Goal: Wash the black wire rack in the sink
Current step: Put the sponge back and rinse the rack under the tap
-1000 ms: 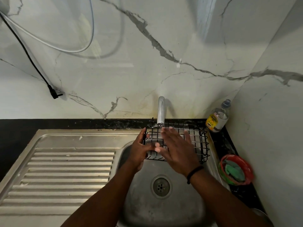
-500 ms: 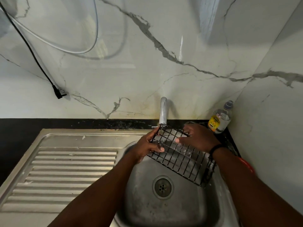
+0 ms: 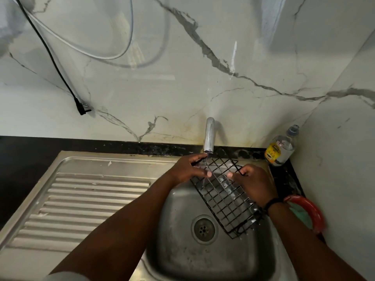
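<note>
Overhead, the marble wall (image 3: 203, 78) is filling the top of the view, meeting a second wall at the right corner; below it the steel sink (image 3: 182, 260) is sitting in a dark counter (image 3: 24, 159), its ribbed draining board (image 3: 81, 199) lying open to the left while the basin is crowded on the right by the counter's edge; the black wire rack (image 3: 225, 197) is hanging tilted over the basin, its far end up under the tap (image 3: 209, 136) and its near end dipping towards the basin's right side, beside the drain (image 3: 203, 228); water is running thinly from the tap onto the rack; the left hand (image 3: 188, 169) is gripping the rack's upper left edge, fingers curled round the wire; the right hand (image 3: 255, 183) is holding the right edge, thumb pressing on the grid; a red bowl (image 3: 310, 211) is sitting on the counter at the right, holding something green; a clear bottle (image 3: 282, 149) with a yellow label is standing in the corner; a black plug (image 3: 83, 108) is dangling against the wall.
</note>
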